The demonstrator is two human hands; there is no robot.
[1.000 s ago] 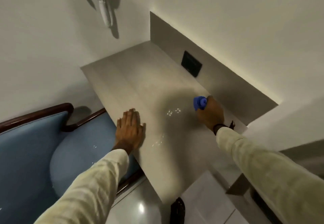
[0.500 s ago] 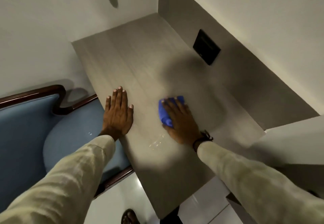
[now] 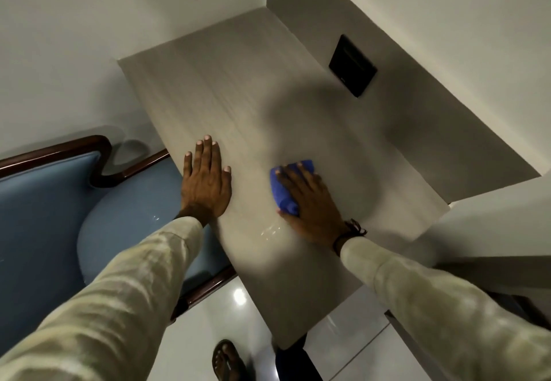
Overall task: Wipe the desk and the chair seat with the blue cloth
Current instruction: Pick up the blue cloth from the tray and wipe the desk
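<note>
The pale wood-grain desk (image 3: 238, 88) runs away from me into a wall niche. My right hand (image 3: 310, 201) lies flat on its middle, pressing the crumpled blue cloth (image 3: 283, 193) against the top; part of the cloth shows at my fingertips and thumb side. My left hand (image 3: 207, 184) rests palm down, fingers spread, on the desk's left edge and holds nothing. A few wet glints (image 3: 269, 230) shine just near my right wrist. The chair's blue padded seat (image 3: 125, 231) sits left of the desk, partly under it.
The chair's blue backrest with dark wood frame (image 3: 59, 149) stands at the far left. A black wall plate (image 3: 353, 66) is set in the niche's right panel. White walls close the desk in on the far end and right. My sandalled foot (image 3: 228, 362) stands on glossy floor tiles.
My right hand has swept the cloth from the desk's right rear towards the middle, close to the left hand. The left hand has stayed planted on the edge.
</note>
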